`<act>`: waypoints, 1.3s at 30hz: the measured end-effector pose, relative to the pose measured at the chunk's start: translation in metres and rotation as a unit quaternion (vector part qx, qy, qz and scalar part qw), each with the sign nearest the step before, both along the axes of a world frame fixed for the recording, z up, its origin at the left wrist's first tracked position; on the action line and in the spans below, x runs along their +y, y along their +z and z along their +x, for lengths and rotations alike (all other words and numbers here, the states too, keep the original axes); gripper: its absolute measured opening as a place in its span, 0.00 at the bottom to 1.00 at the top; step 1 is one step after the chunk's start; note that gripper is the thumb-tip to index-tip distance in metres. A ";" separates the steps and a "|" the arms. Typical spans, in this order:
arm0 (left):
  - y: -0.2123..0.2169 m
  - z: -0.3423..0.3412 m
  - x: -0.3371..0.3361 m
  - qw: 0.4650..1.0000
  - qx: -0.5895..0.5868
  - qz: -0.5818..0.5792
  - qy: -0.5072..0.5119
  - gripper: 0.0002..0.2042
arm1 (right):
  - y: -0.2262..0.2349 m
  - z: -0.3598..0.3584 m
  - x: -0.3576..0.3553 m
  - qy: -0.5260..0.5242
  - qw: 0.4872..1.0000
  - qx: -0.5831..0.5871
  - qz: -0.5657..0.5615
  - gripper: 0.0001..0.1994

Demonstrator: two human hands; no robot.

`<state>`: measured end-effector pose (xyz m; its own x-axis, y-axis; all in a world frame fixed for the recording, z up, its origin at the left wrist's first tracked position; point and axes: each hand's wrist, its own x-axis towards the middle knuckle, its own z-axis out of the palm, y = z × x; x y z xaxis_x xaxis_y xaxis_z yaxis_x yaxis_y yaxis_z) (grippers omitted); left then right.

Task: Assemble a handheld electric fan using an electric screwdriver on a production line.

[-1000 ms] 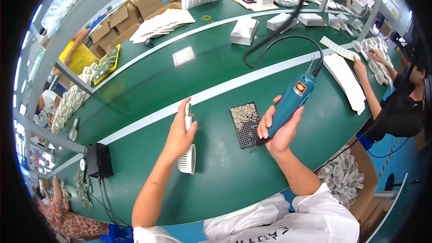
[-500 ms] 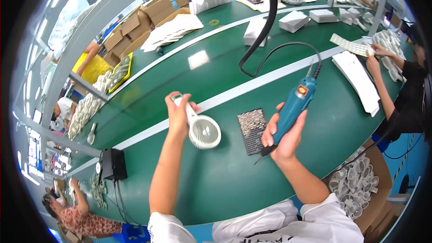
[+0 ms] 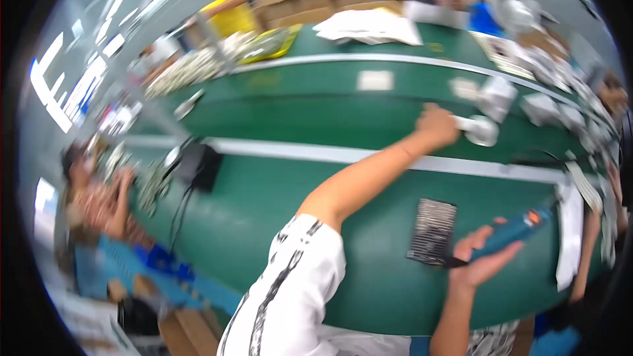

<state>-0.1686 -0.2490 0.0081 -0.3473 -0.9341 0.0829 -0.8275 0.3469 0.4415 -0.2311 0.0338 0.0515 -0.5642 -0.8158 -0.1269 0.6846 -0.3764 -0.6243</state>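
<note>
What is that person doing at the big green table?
A person leans over a long green table. Their left hand reaches far across, holding a white round part by its stem. Their right hand grips a blue power screwdriver beside a dark tray. Other people work at the table's edges; the picture is blurred.

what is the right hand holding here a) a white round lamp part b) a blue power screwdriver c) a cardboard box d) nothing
b: the right hand is wrapped around a blue power screwdriver low over the green table, beside a dark tray, while the left hand reaches out across the table with the white round part.
</note>
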 end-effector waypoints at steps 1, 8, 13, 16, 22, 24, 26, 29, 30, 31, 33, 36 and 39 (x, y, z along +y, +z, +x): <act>0.020 0.004 0.038 0.999 0.010 -0.047 -0.020 0.17 | 0.002 -0.005 0.000 -0.030 0.999 0.029 -0.001 0.29; -0.050 0.237 0.120 0.975 -0.046 -0.210 0.049 0.29 | -0.016 0.018 -0.001 0.206 0.979 -0.013 -0.003 0.26; -0.044 0.248 0.135 0.984 -0.053 -0.157 0.063 0.32 | -0.046 0.029 0.005 0.401 0.912 -0.069 -0.049 0.29; -0.052 0.242 0.131 0.981 -0.018 -0.183 0.057 0.30 | -0.066 0.046 0.012 0.455 0.887 -0.070 -0.044 0.31; -0.056 0.248 0.135 0.985 -0.007 -0.160 0.061 0.29 | -0.082 0.071 0.010 0.536 0.839 -0.096 0.010 0.34; -0.052 0.248 0.136 0.987 -0.016 -0.152 0.059 0.29 | -0.080 0.075 0.006 0.523 0.845 -0.108 0.026 0.34; -0.049 0.247 0.136 0.988 -0.009 -0.136 0.071 0.28 | -0.077 0.078 0.004 0.513 0.849 -0.119 0.038 0.33; -0.037 0.248 0.138 0.993 -0.007 -0.103 0.065 0.27 | -0.074 0.080 0.001 0.513 0.848 -0.127 0.053 0.32; -0.037 0.247 0.137 0.993 -0.008 -0.104 0.063 0.27 | -0.074 0.080 0.000 0.511 0.848 -0.127 0.052 0.32; -0.038 0.246 0.137 0.989 -0.013 -0.130 0.071 0.26 | -0.074 0.080 -0.001 0.511 0.846 -0.142 0.060 0.32; -0.043 0.245 0.137 0.984 -0.019 -0.157 0.079 0.26 | -0.074 0.080 -0.004 0.510 0.843 -0.156 0.068 0.32; -0.047 0.245 0.137 0.950 -0.010 -0.296 0.098 0.25 | -0.074 0.077 -0.006 0.498 0.841 -0.191 0.092 0.32; -0.043 0.247 0.136 0.981 -0.023 -0.183 0.066 0.24 | -0.074 0.076 -0.006 0.491 0.838 -0.212 0.107 0.32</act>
<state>0.0779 -0.1126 -0.0354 -0.2375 -0.8813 0.4087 -0.8921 0.3644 0.2673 -0.1550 0.0281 -0.0226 0.4988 -0.7937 -0.3483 0.7765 0.5877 -0.2273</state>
